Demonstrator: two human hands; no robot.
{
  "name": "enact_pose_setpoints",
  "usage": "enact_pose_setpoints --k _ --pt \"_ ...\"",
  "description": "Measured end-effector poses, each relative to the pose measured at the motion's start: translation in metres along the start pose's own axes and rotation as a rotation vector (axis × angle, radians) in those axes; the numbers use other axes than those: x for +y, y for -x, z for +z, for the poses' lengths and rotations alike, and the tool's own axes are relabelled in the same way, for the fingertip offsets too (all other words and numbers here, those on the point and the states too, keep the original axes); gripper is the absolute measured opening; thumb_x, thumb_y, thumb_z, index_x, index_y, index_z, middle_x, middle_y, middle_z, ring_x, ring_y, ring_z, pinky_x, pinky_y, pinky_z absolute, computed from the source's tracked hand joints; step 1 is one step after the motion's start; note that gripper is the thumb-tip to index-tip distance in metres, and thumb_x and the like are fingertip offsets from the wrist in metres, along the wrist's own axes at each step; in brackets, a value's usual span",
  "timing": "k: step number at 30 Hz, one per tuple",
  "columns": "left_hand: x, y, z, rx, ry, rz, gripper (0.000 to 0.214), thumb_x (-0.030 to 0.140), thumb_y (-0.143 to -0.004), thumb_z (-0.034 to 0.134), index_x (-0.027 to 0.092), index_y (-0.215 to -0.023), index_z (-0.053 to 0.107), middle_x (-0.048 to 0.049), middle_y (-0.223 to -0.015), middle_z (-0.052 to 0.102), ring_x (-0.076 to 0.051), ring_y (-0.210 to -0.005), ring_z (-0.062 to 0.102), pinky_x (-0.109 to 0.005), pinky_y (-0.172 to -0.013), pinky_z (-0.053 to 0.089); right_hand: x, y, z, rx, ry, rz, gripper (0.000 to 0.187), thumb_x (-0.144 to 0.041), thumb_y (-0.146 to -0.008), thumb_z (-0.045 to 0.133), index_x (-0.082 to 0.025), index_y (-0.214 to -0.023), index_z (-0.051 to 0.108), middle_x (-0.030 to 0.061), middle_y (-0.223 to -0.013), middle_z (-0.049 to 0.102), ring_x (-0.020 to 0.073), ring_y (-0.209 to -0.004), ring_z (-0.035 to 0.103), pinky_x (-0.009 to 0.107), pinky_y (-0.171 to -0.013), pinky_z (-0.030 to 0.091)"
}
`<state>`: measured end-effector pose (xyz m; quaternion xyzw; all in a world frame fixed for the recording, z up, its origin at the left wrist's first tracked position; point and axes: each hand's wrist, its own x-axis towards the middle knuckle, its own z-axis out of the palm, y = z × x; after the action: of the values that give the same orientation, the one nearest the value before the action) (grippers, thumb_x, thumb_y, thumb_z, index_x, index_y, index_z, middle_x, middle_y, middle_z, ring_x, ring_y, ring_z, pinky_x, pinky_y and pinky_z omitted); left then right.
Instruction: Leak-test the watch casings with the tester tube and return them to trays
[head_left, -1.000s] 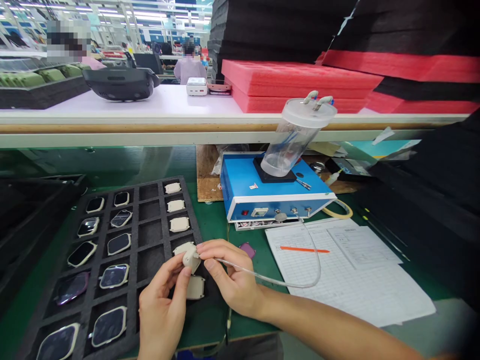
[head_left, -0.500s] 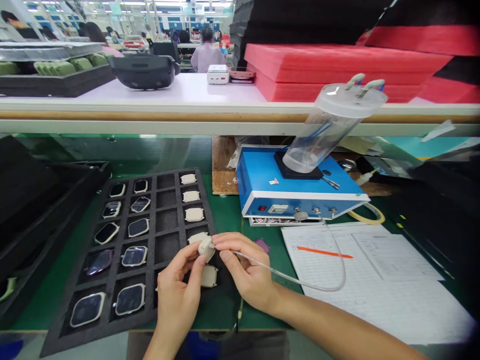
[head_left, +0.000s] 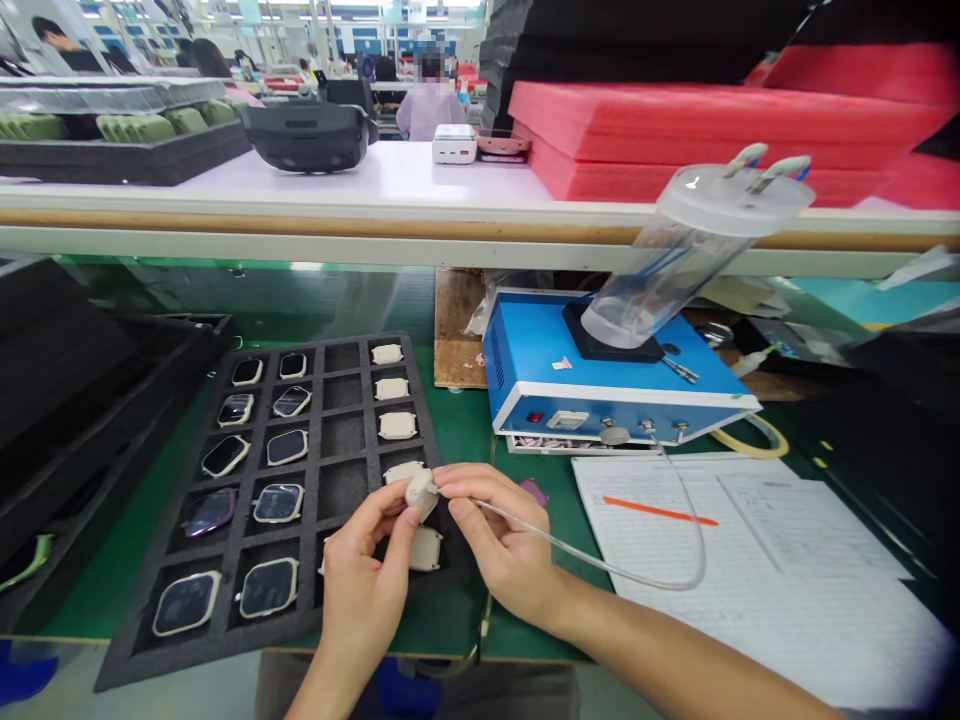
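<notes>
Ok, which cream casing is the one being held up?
The cream casing pinched between the left hand and right hand, raised above the foam tray; the other cream casings lie in the tray's cells.

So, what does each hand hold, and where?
The left hand pinches the cream watch case by its edges; the right hand pinches the clear tube near its end.
</notes>
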<state>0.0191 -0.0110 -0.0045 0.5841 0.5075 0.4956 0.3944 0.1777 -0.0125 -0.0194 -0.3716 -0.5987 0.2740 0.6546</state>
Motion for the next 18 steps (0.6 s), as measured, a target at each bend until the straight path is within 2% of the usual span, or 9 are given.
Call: enact_pose_setpoints --k 18 --pt "-0.0021 -0.0064 -0.001 0.034 -0.022 0.003 0.029 0.04 -0.085 0.076 0.017 -0.103 0.081 -0.0111 -0.102 0.084 -0.025 -0.086 0.082 -0.027 -0.078 0.067 0.0041 -0.0047 0.0023 0.016 -0.012 -0.024 0.018 -0.012 -0.098 0.065 -0.022 -0.105 0.077 0.0088 -0.102 0.08 0.0186 -0.101 0.076 0.032 -0.092 0.062"
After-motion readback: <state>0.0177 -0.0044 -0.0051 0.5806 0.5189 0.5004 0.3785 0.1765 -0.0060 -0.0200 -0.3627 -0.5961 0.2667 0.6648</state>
